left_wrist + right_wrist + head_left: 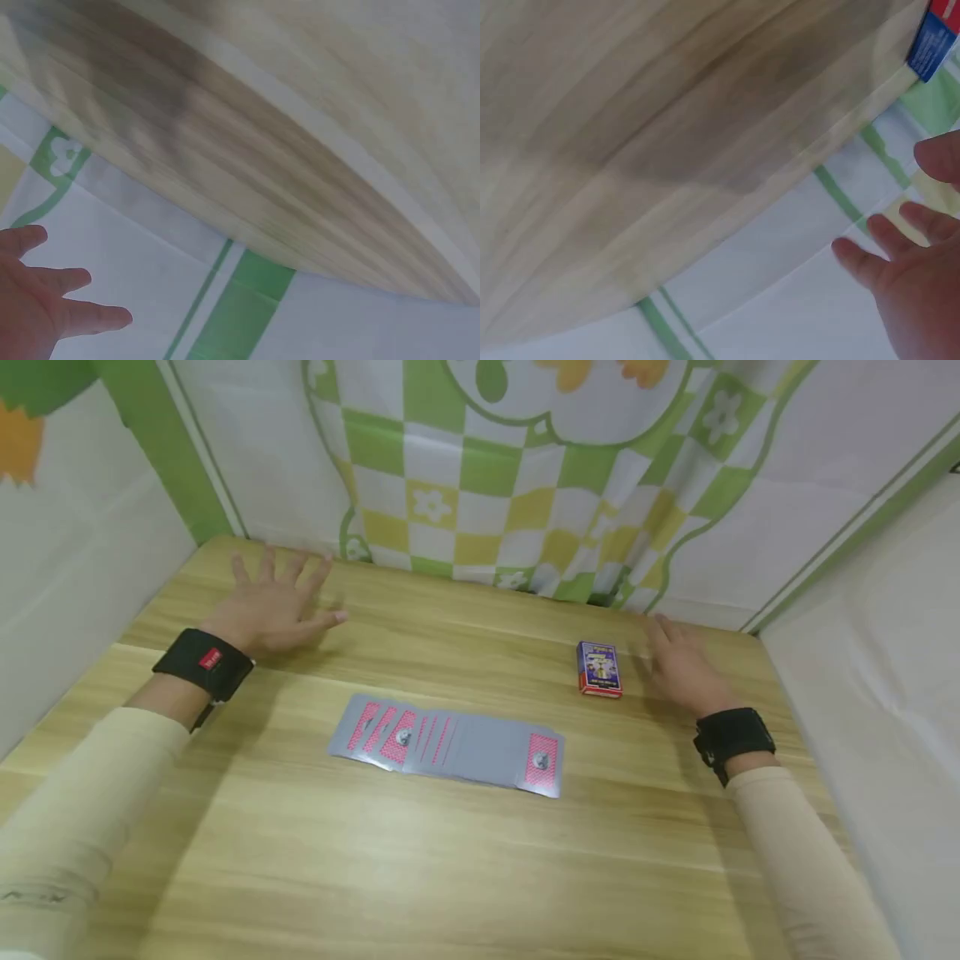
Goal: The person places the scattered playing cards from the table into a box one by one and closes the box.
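Two empty hands [270, 610] [684, 668], fingers extended; overlapping cards [483, 750] mostly hide one another.

Soft light spreads around me, pooling palely on the table [420, 877] and glinting off the near edge of the cards [483, 750]. Shadows lie along the inner sides of both sleeves [105, 818]. The left hand [272, 610] looks slightly blurred; the wrist views are dimmer, hazy, and bow the table's edge.

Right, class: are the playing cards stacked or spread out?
Spread out: the playing cards overlap in a long row, backs up.
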The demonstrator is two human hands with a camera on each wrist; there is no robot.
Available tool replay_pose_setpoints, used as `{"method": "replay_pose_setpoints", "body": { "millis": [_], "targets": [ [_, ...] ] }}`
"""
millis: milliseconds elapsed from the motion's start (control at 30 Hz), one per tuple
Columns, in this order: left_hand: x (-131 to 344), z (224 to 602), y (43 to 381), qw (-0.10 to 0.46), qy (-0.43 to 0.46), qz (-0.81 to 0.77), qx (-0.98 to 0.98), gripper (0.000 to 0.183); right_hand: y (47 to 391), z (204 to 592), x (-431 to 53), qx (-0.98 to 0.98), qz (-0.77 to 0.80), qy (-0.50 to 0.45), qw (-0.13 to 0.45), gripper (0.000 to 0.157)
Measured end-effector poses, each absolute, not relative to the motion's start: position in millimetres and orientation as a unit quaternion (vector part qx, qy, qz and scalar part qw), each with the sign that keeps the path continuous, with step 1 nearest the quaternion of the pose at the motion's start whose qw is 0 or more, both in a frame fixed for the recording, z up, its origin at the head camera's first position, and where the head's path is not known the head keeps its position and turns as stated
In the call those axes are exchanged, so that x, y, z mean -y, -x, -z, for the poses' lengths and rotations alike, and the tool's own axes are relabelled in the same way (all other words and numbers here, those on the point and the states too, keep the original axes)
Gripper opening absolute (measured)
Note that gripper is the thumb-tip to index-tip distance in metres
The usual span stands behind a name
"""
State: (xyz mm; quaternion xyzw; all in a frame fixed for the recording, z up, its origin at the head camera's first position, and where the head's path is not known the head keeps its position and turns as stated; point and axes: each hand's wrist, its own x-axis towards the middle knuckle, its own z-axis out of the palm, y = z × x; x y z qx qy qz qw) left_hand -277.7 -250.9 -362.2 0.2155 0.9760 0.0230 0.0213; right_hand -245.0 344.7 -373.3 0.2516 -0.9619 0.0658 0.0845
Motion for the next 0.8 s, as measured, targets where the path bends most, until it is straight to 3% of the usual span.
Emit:
{"method": "replay_pose_setpoints", "body": {
  "millis": [133, 267, 367, 567, 800],
  "targets": [
    [242, 359, 279, 0.010, -0.223, -0.027, -0.974, 0.083, 247, 371, -334, 0.947, -0.081, -0.297, 0.091, 0.079],
    [233, 361, 278, 0.006, -0.230, -0.028, -0.973, 0.082, 249, 370, -320, 0.939, -0.093, -0.323, 0.079, 0.071],
    [224, 366, 275, 0.017, -0.235, -0.028, -0.971, 0.083, 252, 371, -312, 0.936, -0.085, -0.338, 0.049, 0.068],
    [207, 366, 263, 0.045, -0.240, -0.070, -0.967, 0.082, 251, 377, -305, 0.922, -0.064, -0.381, -0.032, 0.084],
    [193, 359, 252, 0.043, -0.261, -0.096, -0.960, 0.077, 251, 378, -308, 0.923, -0.055, -0.376, -0.057, 0.071]
  ]
}}
